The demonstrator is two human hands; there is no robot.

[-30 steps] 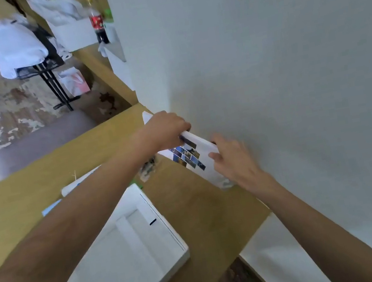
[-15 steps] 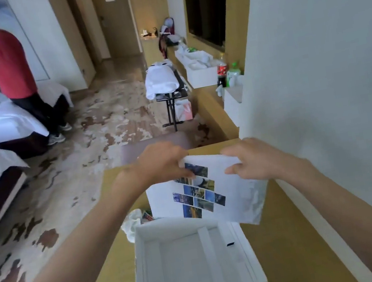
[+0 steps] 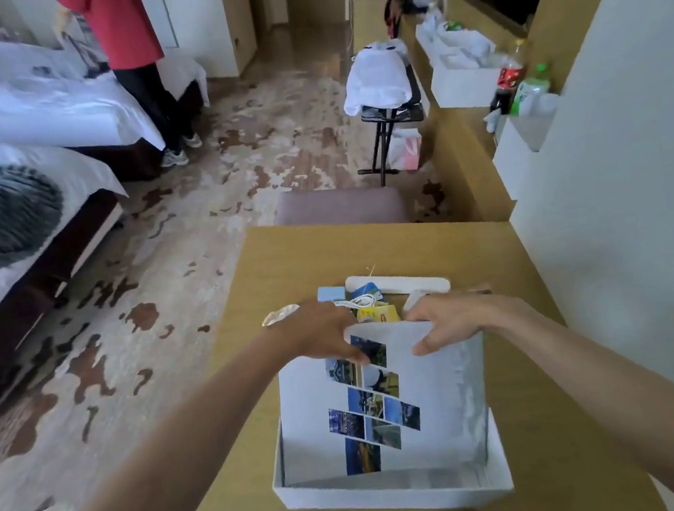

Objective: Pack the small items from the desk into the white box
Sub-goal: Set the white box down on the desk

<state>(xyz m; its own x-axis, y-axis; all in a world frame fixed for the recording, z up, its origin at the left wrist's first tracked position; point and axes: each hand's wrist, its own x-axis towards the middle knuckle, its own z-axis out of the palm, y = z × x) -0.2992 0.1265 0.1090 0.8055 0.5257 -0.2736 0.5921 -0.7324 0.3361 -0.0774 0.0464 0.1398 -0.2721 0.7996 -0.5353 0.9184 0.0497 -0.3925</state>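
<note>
Two hands pinch the far edge of the flat white package (image 3: 435,399) printed with photos: left hand (image 3: 321,333) at its left, right hand (image 3: 453,320) at its right. Its near end stands tilted inside the white box (image 3: 393,493) on the surface (image 3: 326,252), with a yellow packet (image 3: 376,314) just beyond.

An open, shallow white cardboard box (image 3: 388,494) sits on the tan wooden desk (image 3: 283,264) with a flat white paper packet printed with blue photo tiles (image 3: 434,395) leaning tilted inside it, while a pale blue block (image 3: 331,293), coiled white cable (image 3: 355,302), yellow sachet (image 3: 376,314) and long white bar (image 3: 402,284) lie clustered just beyond.
</note>
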